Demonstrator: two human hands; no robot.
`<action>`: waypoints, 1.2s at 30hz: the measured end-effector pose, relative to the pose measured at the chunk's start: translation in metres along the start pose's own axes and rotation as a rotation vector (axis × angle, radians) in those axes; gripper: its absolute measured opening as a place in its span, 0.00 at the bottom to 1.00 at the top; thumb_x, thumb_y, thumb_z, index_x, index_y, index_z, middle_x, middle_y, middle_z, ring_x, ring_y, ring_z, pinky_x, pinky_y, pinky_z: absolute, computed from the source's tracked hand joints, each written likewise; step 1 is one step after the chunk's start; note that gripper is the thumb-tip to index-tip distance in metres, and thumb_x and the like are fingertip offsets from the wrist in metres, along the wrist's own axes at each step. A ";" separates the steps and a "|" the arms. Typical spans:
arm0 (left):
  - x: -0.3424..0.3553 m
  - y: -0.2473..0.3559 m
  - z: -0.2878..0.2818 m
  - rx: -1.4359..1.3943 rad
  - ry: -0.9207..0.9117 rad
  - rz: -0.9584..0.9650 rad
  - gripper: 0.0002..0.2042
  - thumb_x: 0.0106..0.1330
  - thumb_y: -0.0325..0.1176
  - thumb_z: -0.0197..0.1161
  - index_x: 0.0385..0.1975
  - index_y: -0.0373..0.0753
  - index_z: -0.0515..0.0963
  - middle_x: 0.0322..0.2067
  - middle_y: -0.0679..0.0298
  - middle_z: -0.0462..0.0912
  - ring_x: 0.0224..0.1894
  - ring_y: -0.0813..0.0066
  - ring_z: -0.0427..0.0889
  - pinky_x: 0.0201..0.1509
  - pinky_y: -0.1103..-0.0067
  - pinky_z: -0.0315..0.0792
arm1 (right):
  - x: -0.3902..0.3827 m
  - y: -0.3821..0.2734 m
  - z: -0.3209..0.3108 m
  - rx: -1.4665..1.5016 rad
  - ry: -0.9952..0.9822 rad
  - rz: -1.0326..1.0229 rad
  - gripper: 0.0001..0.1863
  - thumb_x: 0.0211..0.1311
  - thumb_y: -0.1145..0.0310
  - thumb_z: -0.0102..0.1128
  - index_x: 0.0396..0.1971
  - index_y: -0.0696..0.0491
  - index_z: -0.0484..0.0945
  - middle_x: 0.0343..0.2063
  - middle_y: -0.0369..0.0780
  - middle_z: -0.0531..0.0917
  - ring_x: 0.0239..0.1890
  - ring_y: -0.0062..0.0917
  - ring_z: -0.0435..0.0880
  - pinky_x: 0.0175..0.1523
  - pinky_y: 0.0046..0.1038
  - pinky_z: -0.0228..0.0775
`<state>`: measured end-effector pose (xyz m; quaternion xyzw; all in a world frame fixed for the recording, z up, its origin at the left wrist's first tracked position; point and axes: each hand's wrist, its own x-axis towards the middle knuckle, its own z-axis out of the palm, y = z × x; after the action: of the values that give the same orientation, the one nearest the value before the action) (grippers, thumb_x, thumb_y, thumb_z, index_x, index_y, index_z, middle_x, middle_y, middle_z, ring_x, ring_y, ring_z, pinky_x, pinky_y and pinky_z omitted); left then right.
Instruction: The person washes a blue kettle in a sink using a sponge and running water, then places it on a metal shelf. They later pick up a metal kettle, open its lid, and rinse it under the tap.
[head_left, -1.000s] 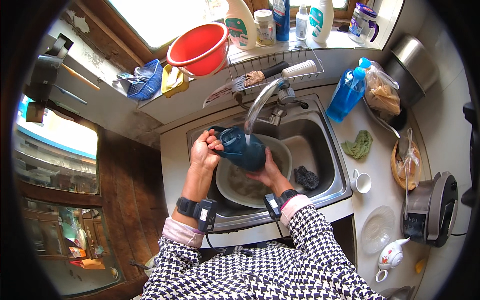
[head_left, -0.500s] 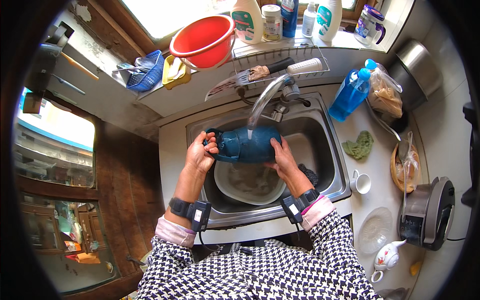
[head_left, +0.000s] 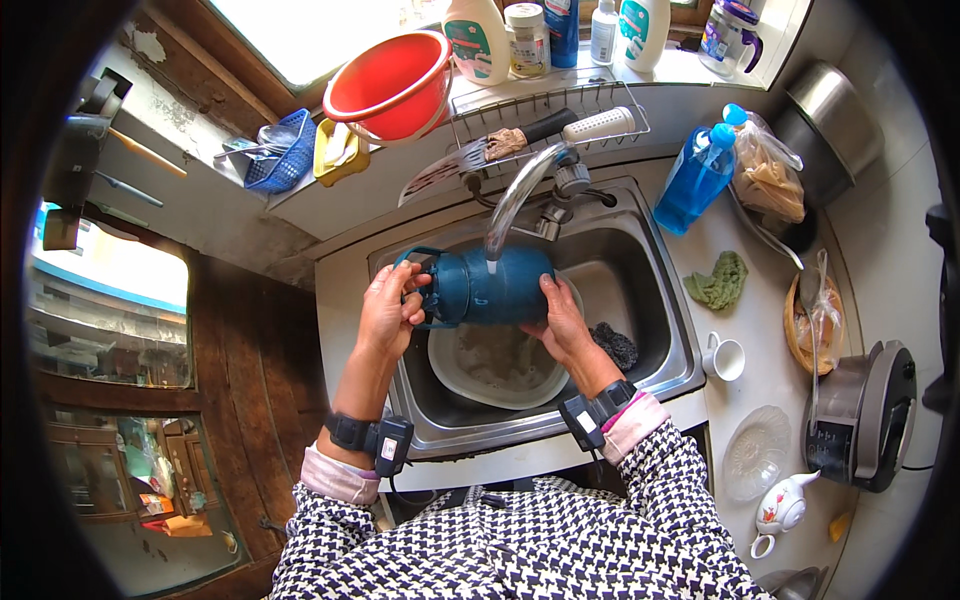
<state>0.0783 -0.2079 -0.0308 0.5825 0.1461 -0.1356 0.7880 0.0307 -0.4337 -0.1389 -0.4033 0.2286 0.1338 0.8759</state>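
A dark blue jug [head_left: 487, 285] lies on its side over the steel sink [head_left: 655, 300], right under the curved tap [head_left: 520, 195]. My left hand [head_left: 388, 308] grips its handle end, and my right hand [head_left: 562, 318] holds its other end from below. Water runs from the tap onto the jug. Below the jug sits a white basin [head_left: 500, 370] with cloudy water. A dark scrubber [head_left: 617, 346] lies in the sink beside my right wrist.
Blue soap bottle [head_left: 694, 178], green cloth [head_left: 718, 281], white cup [head_left: 726, 358], glass dish [head_left: 756, 450], teapot [head_left: 780, 510] and rice cooker [head_left: 862, 415] fill the right counter. Behind the sink stand a wire rack [head_left: 540, 115], red bowl [head_left: 390, 80], blue basket [head_left: 275, 155] and bottles.
The jug has turned from tilted inside the sink to lying level under the tap. My right hand has come out from under it to its right end.
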 end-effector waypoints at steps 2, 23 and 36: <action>-0.004 0.001 0.000 0.000 -0.009 0.005 0.12 0.69 0.39 0.53 0.40 0.36 0.72 0.34 0.57 0.78 0.14 0.89 0.58 0.17 0.89 0.57 | -0.001 0.001 0.002 -0.047 -0.029 -0.018 0.38 0.58 0.46 0.58 0.63 0.43 0.52 0.59 0.38 0.63 0.59 0.31 0.63 0.54 0.49 0.60; -0.052 -0.017 0.019 0.290 -0.180 0.239 0.08 0.69 0.33 0.54 0.42 0.37 0.72 0.32 0.65 0.79 0.13 0.90 0.62 0.15 0.88 0.59 | 0.000 0.007 0.006 -0.187 -0.036 -0.059 0.48 0.49 0.39 0.63 0.65 0.40 0.49 0.61 0.41 0.59 0.60 0.38 0.62 0.55 0.53 0.60; -0.075 -0.014 0.035 1.379 -0.970 0.794 0.11 0.55 0.28 0.64 0.36 0.36 0.72 0.39 0.61 0.75 0.26 0.61 0.80 0.26 0.73 0.75 | 0.033 0.030 -0.027 0.156 -0.293 0.178 0.36 0.57 0.38 0.54 0.61 0.42 0.57 0.56 0.38 0.68 0.57 0.32 0.70 0.57 0.44 0.65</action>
<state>0.0066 -0.2424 -0.0043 0.8089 -0.5217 -0.1415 0.2314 0.0390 -0.4335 -0.1903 -0.2886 0.1431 0.2498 0.9131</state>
